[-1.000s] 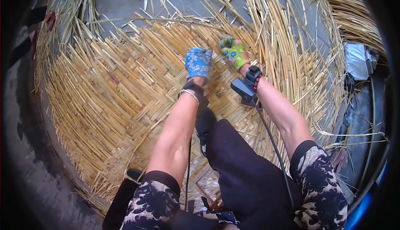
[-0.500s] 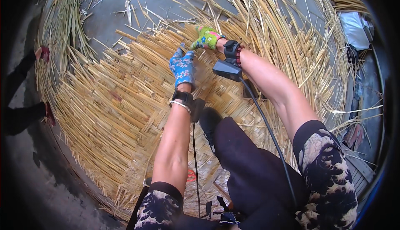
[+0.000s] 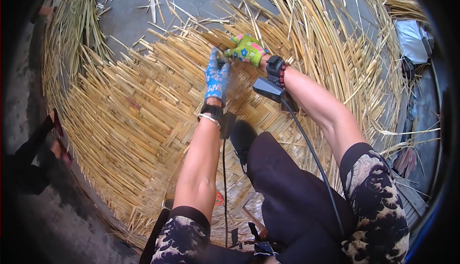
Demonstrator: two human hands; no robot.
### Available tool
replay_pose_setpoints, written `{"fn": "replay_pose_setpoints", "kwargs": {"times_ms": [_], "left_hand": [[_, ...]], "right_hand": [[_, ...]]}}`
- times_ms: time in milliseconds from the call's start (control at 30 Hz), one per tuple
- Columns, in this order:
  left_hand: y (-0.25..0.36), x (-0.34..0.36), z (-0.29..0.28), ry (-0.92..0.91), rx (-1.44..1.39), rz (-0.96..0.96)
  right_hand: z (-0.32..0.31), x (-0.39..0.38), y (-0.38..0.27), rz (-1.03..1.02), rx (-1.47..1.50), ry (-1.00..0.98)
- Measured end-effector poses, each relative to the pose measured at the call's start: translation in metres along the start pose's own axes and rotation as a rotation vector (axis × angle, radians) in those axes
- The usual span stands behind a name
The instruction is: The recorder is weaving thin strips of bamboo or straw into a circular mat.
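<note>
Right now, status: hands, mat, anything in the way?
Left hand and right hand close together at mat, grips unclear. Strips jut at far edge. Shoe on mat.

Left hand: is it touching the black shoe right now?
Apart: the head view shows woven mat between the left hand and the black shoe.
</note>
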State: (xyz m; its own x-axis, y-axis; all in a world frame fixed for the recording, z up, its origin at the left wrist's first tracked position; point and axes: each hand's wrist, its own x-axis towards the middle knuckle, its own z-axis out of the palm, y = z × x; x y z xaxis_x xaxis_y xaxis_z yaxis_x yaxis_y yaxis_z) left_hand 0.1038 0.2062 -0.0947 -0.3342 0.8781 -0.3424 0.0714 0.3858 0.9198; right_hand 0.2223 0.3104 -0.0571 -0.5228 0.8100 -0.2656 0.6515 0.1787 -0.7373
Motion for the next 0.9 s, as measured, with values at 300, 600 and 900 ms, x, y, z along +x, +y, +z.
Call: {"fn": "replay_pose_setpoints", "kwargs": {"times_ms": [300, 600, 900], "left_hand": [[0.044, -0.034, -0.013, -0.123, -0.247, -0.114], [0.039, -0.025, -0.016, -0.205, -0.146, -0.189], [0.034, -0.044, -0.015, -0.197, 0.783, 0.066]], "right_hand": [[-0.002, 0.003, -0.004, 0.045, -0.219, 0.009], [-0.001, -0.012, 0.000, -0.159, -0.392, 0.018], [0.028, -0.002, 0.009, -0.072, -0.504, 0.093]]}}
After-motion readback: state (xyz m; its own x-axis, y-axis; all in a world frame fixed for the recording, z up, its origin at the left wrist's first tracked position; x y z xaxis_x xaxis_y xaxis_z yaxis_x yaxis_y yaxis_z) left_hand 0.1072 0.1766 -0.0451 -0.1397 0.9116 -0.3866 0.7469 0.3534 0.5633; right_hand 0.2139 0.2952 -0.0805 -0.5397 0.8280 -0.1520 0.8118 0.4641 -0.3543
